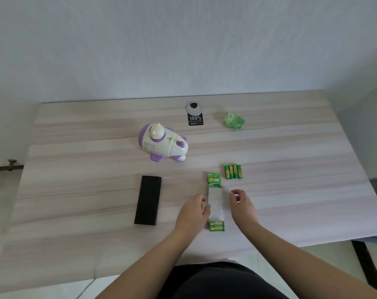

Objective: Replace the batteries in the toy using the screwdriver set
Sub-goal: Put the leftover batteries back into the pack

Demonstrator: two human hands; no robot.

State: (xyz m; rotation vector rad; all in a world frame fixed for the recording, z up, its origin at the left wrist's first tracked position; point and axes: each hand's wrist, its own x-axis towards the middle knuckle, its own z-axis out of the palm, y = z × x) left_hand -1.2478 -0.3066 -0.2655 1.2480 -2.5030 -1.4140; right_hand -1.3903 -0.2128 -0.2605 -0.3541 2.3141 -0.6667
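Pale wood-grain tabletop (pixel 75 201), far edge against a light wall, near edge just in front of the person's body. Toy (pixel 163 143), a white & purple plane w/ a small figure on top, stands upright at centre, bare wood all round it. Black rectangular case (pixel 148 200), closed, lies near-left of the toy, long side running near-far; wide free strip between it & the left edge.

Battery blister pack (pixel 216 201) lies lengthwise near-centre: green card at far end, clear middle section, two green batteries at near end. Left hand (pixel 193 213) sits at the pack's left side, fingers relaxed, thumb at the pack's edge; no clear grip. Right hand (pixel 241 203) just right of the pack, fingers loosely curled, holding nothing visible.

Four loose green/yellow batteries (pixel 233 172) lie side by side just far-right of the pack, apart from both hands. Crumpled green wrapper (pixel 234 120) far-right. Grey cable grommet (pixel 193 107) near the far edge, black "100%" tag (pixel 195 119) touching its near side. Right third of the tabletop is open out to the right edge.
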